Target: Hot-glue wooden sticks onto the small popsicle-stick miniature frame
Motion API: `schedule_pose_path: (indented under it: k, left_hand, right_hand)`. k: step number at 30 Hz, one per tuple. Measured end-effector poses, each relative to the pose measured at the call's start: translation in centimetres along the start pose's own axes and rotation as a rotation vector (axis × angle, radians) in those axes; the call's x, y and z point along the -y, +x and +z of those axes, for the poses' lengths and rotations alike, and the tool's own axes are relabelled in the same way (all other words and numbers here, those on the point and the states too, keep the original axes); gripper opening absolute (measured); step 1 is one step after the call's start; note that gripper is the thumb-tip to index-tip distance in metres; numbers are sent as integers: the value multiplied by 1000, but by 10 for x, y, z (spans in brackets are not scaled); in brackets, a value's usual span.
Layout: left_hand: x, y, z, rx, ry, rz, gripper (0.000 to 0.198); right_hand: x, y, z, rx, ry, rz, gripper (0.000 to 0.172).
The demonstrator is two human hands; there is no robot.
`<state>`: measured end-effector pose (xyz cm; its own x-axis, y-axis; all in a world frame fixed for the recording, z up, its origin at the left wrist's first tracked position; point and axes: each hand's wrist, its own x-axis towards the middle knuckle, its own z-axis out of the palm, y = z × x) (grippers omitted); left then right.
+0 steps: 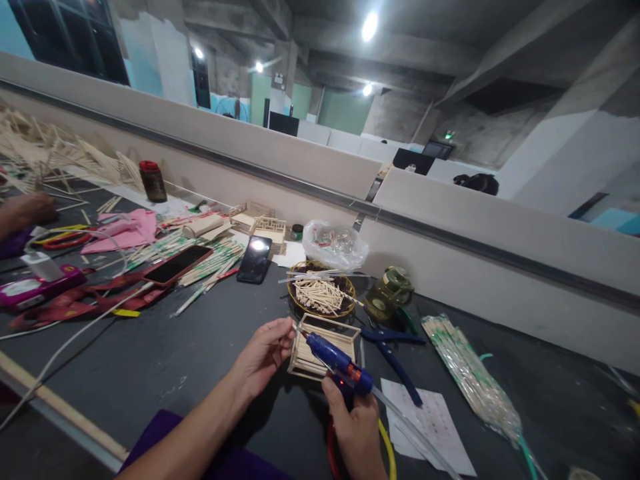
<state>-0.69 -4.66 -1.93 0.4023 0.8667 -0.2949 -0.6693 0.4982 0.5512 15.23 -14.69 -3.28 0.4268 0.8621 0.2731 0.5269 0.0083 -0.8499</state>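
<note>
My right hand (356, 427) is wrapped around a blue hot glue gun (330, 353), which has a clear glue stick running out of its back end. The nozzle points up and left, close to the fingertips of my left hand (265, 357). Thumb and finger of that hand pinch a small stick piece (296, 327), mostly hidden by the fingers. Under the gun sits a small frame made of wooden sticks (305, 363), with a slatted base and thin raised rails; the gun covers part of it.
Behind the frame stands a basket of short sticks (320, 297). To the right are blue cutting pliers (395, 363), a glass jar (387, 293), a paper sheet (435, 427) and bagged sticks (470, 380). Phones (255, 259), cords and loose sticks lie left. Another person's hand (27, 210) is far left.
</note>
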Motion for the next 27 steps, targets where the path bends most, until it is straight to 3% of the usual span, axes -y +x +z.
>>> schedule_pose_path:
  k: [27]
  left_hand:
    - [0, 1, -1, -8, -11, 1, 25]
  right_hand:
    - [12, 1, -6, 71, 66, 6, 46]
